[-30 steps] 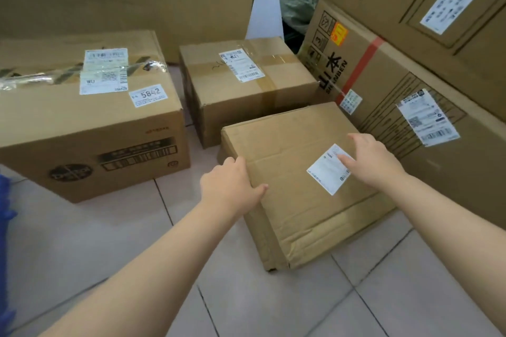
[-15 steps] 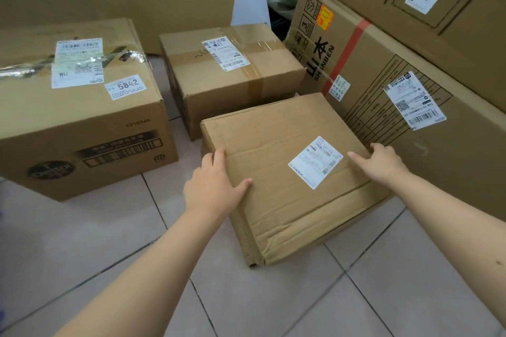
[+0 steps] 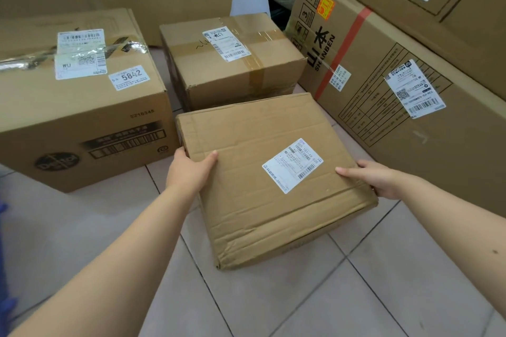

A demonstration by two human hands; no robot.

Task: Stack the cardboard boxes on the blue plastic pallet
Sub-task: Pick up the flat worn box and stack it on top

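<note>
Both hands clamp the flat cardboard box [image 3: 269,172] from opposite sides. Left hand [image 3: 189,171] grips the left edge, thumb lying on the top face, other fingers wrapped over the side and hidden. Right hand [image 3: 379,179] grips the right edge near the front corner, thumb stretched flat on top, fingers curled under the side, mostly out of sight. Box sits between the two hands, tilted with the near end lower, creased top; can't tell if the far end is off the tiled floor [image 3: 301,295]. White shipping label [image 3: 292,165] on its top, between the thumbs and nearer the right one, barcode plus digits reading roughly "505 101 19 525". Large box [image 3: 82,107] to the left: sticker "5842", "WU" on a label, printed "3216345", torn clear tape. Taped box [image 3: 232,63] just behind the held one, barcode label, pen scribble. Long carton [image 3: 383,85] leaning at right: "SHANBEN", red stripe, orange sticker, handling icons, barcode label. Blue pallet edge [image 3: 3,268] just shows at far left, well apart from the held box.
</note>
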